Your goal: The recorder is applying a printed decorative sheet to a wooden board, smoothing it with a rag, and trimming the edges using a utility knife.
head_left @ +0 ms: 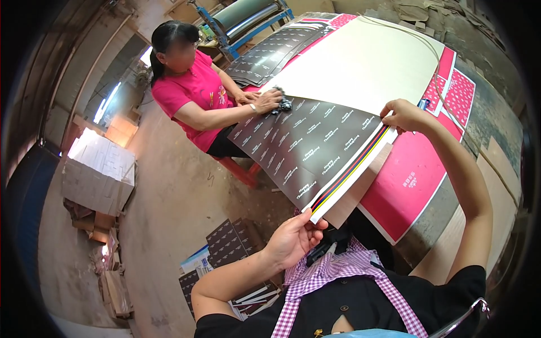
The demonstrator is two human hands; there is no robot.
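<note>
A dark grey-brown sheet (315, 149) with repeated white lettering slopes from the table toward me. Along its near edge run a white margin and a strip of coloured stripes. My left hand (293, 239) pinches the sheet's near left corner between thumb and fingers. At the near right corner, my right hand (407, 116) grips the same edge, fingers closed. The sheet's far side lies over a large cream board (366, 65). Across from me at the left, a co-worker's hand (269, 101) presses a checked cloth (282, 102) on the sheet's far edge.
Pink printed sheets (403, 186) lie on the table by my right arm. A stack of dark printed sheets (270, 53) rests beyond the co-worker, near a blue-framed roller machine (245, 22). A thin cable (437, 56) crosses the board. White stacked blocks (98, 169) stand at far left.
</note>
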